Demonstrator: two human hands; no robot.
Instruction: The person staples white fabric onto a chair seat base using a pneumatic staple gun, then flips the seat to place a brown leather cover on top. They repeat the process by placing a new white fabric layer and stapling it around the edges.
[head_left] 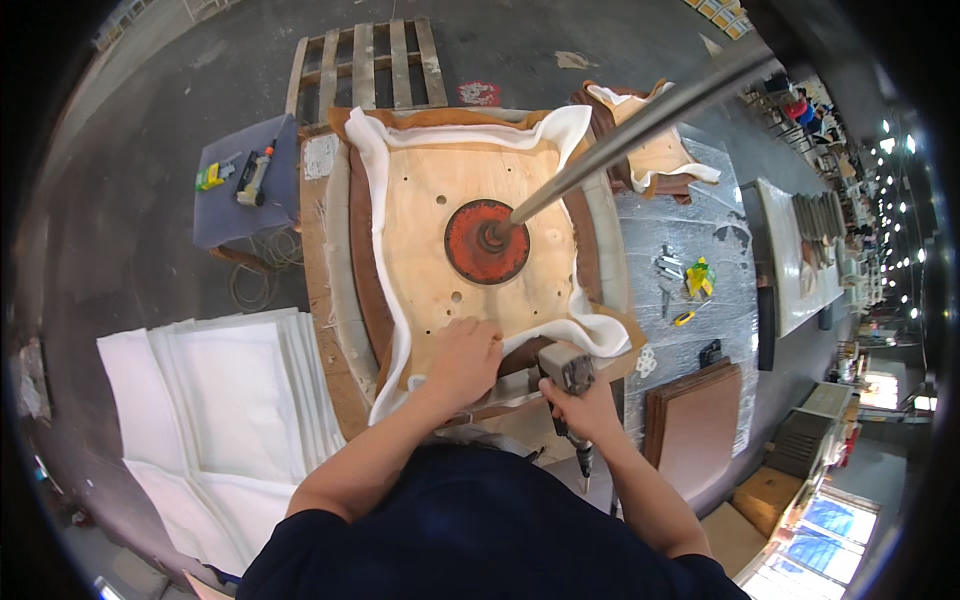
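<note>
Padding (588, 335) is apparently awaiting stapling and needing tautness next, left hand (464, 355) leaving finger grip unclear, right hand (588, 402) clasping staple gun (566, 366).

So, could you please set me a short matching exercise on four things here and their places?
Things:
1. Red disc
2. Grey handheld tool
3. White sheets
4. Slatted pallet

Places:
A. In the right hand
B. Near the picture's top edge
C. On the middle of the wooden panel
D. Stacked at lower left

Pairs: 1-C, 2-A, 3-D, 4-B
</note>
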